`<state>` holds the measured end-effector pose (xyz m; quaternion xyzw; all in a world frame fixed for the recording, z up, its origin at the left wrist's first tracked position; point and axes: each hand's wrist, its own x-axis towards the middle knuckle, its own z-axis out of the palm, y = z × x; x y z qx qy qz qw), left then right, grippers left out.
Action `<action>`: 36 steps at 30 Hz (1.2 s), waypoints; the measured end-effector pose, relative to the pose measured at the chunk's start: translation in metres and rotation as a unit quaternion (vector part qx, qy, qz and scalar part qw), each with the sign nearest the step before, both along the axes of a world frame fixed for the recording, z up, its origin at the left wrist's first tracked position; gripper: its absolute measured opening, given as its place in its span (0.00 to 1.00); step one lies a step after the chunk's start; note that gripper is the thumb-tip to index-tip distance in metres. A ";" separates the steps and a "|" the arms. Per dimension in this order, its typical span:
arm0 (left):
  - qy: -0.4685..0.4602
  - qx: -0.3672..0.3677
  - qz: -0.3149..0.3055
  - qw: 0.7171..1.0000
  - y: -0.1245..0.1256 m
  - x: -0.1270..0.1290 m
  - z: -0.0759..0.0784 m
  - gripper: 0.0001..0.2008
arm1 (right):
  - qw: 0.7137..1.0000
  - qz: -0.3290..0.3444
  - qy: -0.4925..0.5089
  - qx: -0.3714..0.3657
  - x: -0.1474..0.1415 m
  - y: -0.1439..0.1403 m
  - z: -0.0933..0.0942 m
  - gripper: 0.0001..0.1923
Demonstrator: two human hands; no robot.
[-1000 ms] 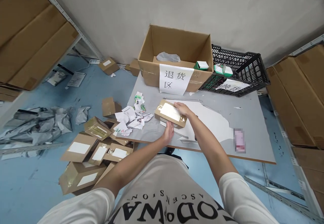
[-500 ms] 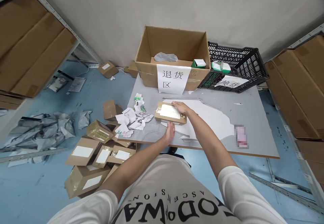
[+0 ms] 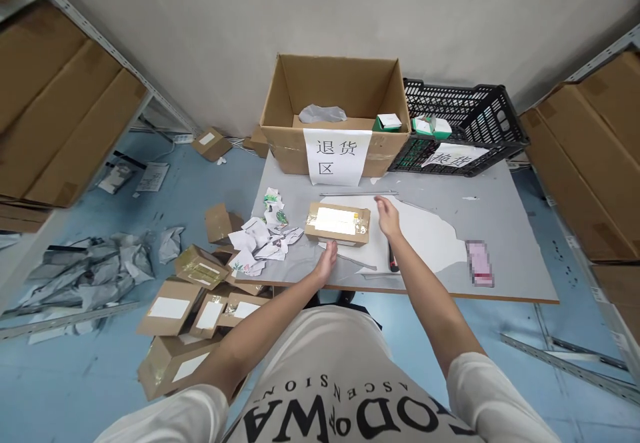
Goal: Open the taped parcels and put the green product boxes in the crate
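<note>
Your right hand hovers open and empty just right of the taped parcel lying on the table; your left hand, fingers loose, holds nothing near its front edge.

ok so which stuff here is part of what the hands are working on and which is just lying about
In hand:
taped parcel, flat on the table
left hand, open by its near edge
right hand, open just right of it

Lying about:
torn paper scraps
labelled carton
black crate
floor parcels
</note>
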<state>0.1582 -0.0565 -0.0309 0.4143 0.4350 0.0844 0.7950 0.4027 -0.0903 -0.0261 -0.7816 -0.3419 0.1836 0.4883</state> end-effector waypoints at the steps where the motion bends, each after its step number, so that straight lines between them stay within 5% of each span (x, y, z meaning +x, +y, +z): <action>1: 0.012 0.047 -0.034 0.998 0.005 -0.003 0.000 0.39 | 0.998 -0.055 -0.006 -0.014 0.004 -0.018 -0.008 0.26; 3: 0.026 0.179 -0.105 0.978 0.018 -0.007 0.004 0.36 | 0.987 -0.125 -0.019 -0.099 0.007 -0.056 -0.027 0.25; 5: 0.036 0.344 -0.164 0.924 0.033 -0.006 0.012 0.30 | 0.961 -0.145 -0.021 -0.235 0.003 -0.089 -0.047 0.25; 9: 0.079 0.619 -0.243 0.743 0.064 0.014 0.033 0.24 | 0.905 -0.167 0.017 -0.390 -0.017 -0.120 -0.075 0.24; 11: 0.119 0.685 -0.281 0.661 0.077 0.029 0.037 0.30 | 0.902 -0.172 0.031 -0.394 -0.024 -0.122 -0.083 0.23; 14: 0.189 0.708 -0.333 0.593 0.091 0.044 0.034 0.42 | 0.904 -0.175 0.042 -0.387 -0.026 -0.119 -0.090 0.23; 22: 0.263 0.690 -0.402 0.541 0.101 0.041 0.018 0.54 | 0.941 -0.140 0.081 -0.296 -0.020 -0.113 -0.082 0.18; 26: 0.267 0.691 -0.407 0.534 0.101 0.040 0.016 0.59 | 0.968 -0.051 0.217 -0.118 -0.031 -0.112 -0.063 0.22; 29: 0.265 0.696 -0.404 0.532 0.101 0.040 0.013 0.59 | 0.949 0.016 0.314 -0.016 -0.043 -0.114 -0.048 0.26; 36: 0.265 0.697 -0.394 0.537 0.101 0.041 0.010 0.62 | 0.929 0.018 0.368 -0.003 -0.057 -0.117 -0.033 0.26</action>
